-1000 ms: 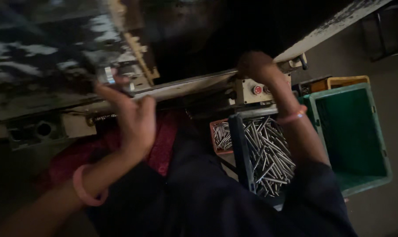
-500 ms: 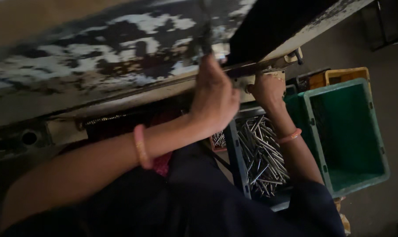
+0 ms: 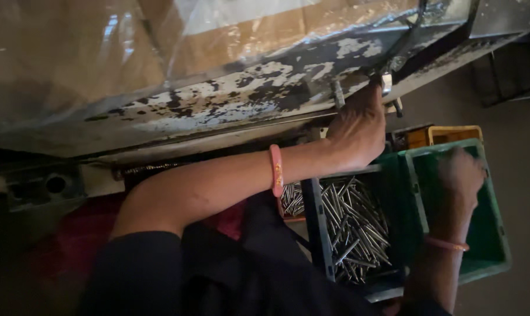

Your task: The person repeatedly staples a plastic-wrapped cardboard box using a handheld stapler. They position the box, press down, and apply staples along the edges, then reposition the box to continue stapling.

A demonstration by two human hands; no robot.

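The left hand (image 3: 358, 126) reaches up across the body to the edge of a big worn metal plate (image 3: 236, 99) with chipped paint. Its fingers curl over a thin metal rod (image 3: 339, 93) there, and it seems to be holding it, though the fingertips are hidden. Just under this hand sits a dark bin of loose metal rods (image 3: 350, 228).

The right hand (image 3: 461, 175) hangs low inside the green crate (image 3: 493, 240) beside that bin. It is blurry, so one cannot tell if it is open or closed.

To do this well, the person should likely keep the rod straight and hold it firmly, so it does not slip.
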